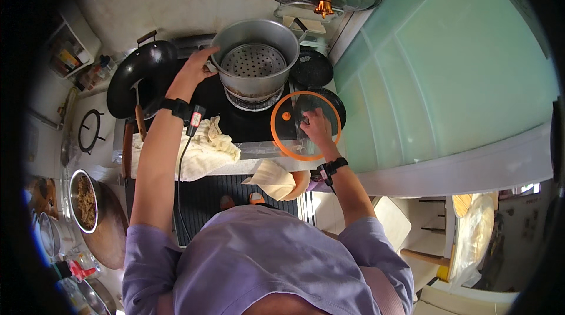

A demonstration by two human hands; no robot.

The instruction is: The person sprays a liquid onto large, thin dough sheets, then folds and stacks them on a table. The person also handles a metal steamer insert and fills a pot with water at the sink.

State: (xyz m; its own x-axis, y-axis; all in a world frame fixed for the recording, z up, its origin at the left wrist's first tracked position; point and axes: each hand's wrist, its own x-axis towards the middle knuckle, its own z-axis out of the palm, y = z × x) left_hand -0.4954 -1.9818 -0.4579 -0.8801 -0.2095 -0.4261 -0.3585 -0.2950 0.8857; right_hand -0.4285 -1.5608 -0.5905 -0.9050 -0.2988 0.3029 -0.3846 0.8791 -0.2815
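Note:
A deep metal pot (260, 82) sits on a round burner support on the black cooktop (207, 112). Inside it lies a perforated steamer plate (254, 59). My left hand (194, 68) is at the pot's left side, with thumb and fingers around its side handle. To the right of the pot, my right hand (317, 125) grips the knob of a clear lid with an orange rim (274, 136). This lid is over the cooktop's right edge, and dark pans show through and behind it.
A black wok (128, 78) leans at the left. Cream cloth (207, 149) drapes over the cooktop's front edge. A black pan (312, 67) lies right of the pot, beside a greenish glass panel (423, 72). A metal bowl of brown food (86, 202) stands at lower left.

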